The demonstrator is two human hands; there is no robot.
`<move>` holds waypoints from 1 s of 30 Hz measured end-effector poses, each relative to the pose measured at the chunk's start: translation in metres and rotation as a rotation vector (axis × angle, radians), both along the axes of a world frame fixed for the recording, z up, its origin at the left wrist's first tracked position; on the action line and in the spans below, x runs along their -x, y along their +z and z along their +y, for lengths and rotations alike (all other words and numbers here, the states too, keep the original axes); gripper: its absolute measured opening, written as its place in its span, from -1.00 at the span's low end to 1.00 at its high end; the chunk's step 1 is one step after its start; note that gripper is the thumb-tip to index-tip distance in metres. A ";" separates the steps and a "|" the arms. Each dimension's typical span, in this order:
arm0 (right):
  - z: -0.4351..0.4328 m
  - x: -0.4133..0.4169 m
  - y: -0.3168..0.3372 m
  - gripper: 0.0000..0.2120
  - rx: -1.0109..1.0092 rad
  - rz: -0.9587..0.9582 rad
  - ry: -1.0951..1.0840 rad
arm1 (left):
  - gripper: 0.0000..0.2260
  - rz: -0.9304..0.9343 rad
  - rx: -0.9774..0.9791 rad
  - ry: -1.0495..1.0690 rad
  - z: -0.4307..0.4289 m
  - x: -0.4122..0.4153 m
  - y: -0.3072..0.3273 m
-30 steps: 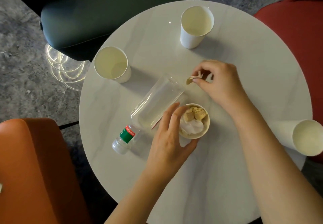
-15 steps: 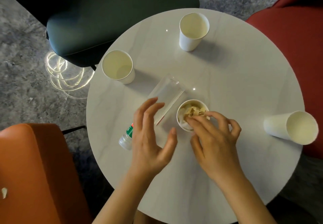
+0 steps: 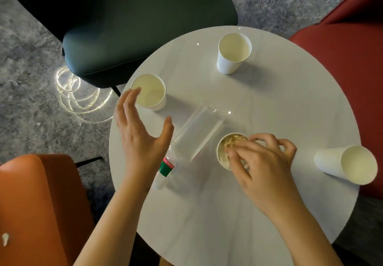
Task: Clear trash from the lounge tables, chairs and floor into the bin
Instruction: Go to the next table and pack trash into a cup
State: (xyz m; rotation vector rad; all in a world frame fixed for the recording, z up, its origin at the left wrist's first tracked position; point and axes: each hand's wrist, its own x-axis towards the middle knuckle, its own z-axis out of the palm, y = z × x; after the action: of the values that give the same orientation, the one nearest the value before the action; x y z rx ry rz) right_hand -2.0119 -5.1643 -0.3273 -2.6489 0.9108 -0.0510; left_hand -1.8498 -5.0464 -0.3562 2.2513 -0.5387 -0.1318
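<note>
On the round white table (image 3: pixel 269 214) a paper cup holding brown and white scraps (image 3: pixel 224 144) stands near the middle. My right hand (image 3: pixel 263 162) lies over it from above, with fingers and thumb curled around its rim. My left hand (image 3: pixel 143 139) hovers open, fingers spread, between a clear plastic bottle (image 3: pixel 199 130) lying on its side and an upright empty paper cup (image 3: pixel 150 92). A second empty cup (image 3: pixel 234 53) stands at the far side. Another cup (image 3: pixel 348 165) lies tipped over at the right edge.
A dark green chair (image 3: pixel 145 27) stands behind the table, a red chair (image 3: pixel 352 58) to the right, and an orange chair (image 3: pixel 37 203) to the near left with a white scrap (image 3: pixel 5 238) on it. A coiled light rope (image 3: pixel 78 97) lies on the grey carpet.
My right hand carried a scrap from the table into the cup and closed over the rim. My left hand let go of that cup and moved left toward the empty cup.
</note>
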 end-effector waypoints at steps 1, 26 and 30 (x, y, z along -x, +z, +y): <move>-0.005 -0.001 0.005 -0.64 -0.033 -0.059 -0.026 | -0.38 0.007 -0.015 0.015 -0.003 -0.005 0.000; -0.121 -0.099 -0.063 -0.31 -0.358 -0.392 -0.310 | -0.37 0.040 0.259 -0.054 -0.069 -0.014 0.012; -0.098 -0.064 -0.035 -0.35 -0.282 -0.452 -0.270 | -0.38 0.101 0.387 -0.221 -0.097 0.010 0.030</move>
State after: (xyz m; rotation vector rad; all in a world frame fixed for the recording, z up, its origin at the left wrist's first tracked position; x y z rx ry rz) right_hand -1.9483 -5.2620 -0.3624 -2.1151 1.0184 -0.5224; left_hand -1.8599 -5.1438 -0.3260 1.7971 -0.6934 -0.2305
